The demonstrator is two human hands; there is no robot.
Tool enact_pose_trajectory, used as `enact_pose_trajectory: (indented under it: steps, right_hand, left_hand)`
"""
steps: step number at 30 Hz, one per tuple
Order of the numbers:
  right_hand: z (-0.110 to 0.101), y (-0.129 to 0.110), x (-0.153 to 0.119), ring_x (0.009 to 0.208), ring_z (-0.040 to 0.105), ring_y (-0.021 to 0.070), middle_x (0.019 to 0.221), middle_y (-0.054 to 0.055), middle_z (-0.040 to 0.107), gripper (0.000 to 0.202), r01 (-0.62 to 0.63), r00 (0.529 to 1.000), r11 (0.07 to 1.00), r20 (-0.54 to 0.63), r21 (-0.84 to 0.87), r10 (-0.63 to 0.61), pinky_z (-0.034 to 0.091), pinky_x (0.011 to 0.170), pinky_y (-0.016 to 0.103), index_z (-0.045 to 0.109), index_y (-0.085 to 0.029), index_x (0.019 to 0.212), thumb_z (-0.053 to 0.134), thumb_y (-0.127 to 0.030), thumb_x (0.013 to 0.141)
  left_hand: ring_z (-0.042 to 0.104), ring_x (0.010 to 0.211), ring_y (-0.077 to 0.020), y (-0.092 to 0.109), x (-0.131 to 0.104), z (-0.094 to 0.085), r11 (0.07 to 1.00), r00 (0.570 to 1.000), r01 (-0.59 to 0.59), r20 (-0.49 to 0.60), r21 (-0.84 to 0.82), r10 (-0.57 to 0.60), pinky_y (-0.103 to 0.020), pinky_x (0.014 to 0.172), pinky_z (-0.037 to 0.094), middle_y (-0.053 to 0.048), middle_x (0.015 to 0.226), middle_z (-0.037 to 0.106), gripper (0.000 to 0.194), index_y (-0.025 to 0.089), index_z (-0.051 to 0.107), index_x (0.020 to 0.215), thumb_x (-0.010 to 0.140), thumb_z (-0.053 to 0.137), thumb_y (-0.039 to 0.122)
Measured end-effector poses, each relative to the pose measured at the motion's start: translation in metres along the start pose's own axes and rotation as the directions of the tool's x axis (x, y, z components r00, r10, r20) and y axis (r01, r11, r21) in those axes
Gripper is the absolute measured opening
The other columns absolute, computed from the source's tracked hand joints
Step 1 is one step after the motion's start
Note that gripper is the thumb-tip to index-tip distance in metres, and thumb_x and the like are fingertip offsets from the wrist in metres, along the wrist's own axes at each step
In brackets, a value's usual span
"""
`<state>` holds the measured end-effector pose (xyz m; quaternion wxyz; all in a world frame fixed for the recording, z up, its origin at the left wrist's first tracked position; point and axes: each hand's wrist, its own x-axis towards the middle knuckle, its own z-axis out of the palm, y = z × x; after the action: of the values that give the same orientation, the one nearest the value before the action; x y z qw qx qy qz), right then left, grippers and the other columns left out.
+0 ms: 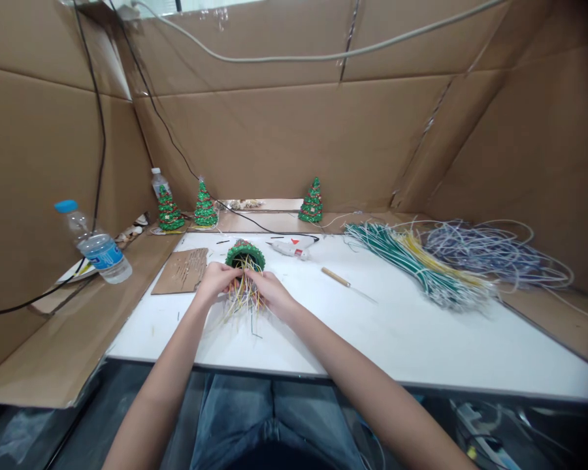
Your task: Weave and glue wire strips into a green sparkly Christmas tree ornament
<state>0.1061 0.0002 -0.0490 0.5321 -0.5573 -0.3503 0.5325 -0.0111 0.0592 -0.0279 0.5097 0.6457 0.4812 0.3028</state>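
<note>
A small green woven Christmas tree (245, 247) lies on its side with its hollow base facing me. Many thin yellow, white and green strands (247, 300) spill out of that opening onto the white tabletop. My left hand (218, 279) is closed at the left of the opening, its fingertips pinching among the strands. From the right, my right hand (268, 289) pinches the strands too, its thumb close to the left one. Exactly which strands sit in each pinch is too small to tell.
Behind the tree lies a white glue gun (291, 248). A wooden-handled awl (336, 277) rests to the right, before bundles of green strands (402, 258) and clear-blue strands (475, 251). At left are a cardboard piece (180, 271) and a water bottle (100, 251). Finished-looking trees (311, 201) stand at the back.
</note>
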Motion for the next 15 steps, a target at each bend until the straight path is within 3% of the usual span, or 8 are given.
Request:
enact_pose_trajectory:
  steps: [6, 11, 15]
  right_hand:
    - [0.006, 0.005, 0.009, 0.035, 0.042, 0.0087, 0.043, -0.002, 0.051, 0.029, 0.038, 0.995, 0.998, -0.093, -0.042, -0.042, 0.028, 0.033, 0.020, 0.054, -0.016, 0.057, 0.058, -0.031, 0.081]
    - [0.007, 0.006, 0.011, 0.037, 0.045, 0.0088, 0.047, 0.000, 0.055, 0.025, 0.051, 0.996, 0.998, -0.073, -0.030, -0.053, 0.031, 0.035, 0.020, 0.055, -0.015, 0.058, 0.058, -0.028, 0.079]
    - [0.005, 0.008, 0.014, 0.038, 0.047, 0.0099, 0.046, -0.001, 0.054, 0.026, 0.082, 0.995, 0.996, -0.050, -0.016, -0.083, 0.034, 0.037, 0.020, 0.056, -0.015, 0.064, 0.055, -0.034, 0.082]
  left_hand:
    - [0.039, 0.032, -0.0055, 0.001, -0.004, -0.004, 1.000, 1.000, 0.010, 0.025, -0.008, -0.010, -0.018, 0.033, 0.023, 0.000, 0.038, 0.052, 0.022, 0.013, 0.059, 0.045, 0.063, 0.063, 0.024]
    - [0.037, 0.031, -0.0051, 0.002, -0.007, -0.007, 1.000, 0.999, 0.016, 0.038, -0.014, -0.015, -0.018, 0.033, 0.023, 0.003, 0.035, 0.048, 0.016, 0.012, 0.063, 0.048, 0.060, 0.064, 0.022]
    - [0.035, 0.029, -0.0054, 0.001, -0.006, -0.007, 0.999, 1.000, 0.020, 0.011, -0.027, -0.019, -0.019, 0.033, 0.022, 0.004, 0.034, 0.046, 0.021, 0.013, 0.062, 0.049, 0.063, 0.065, 0.028]
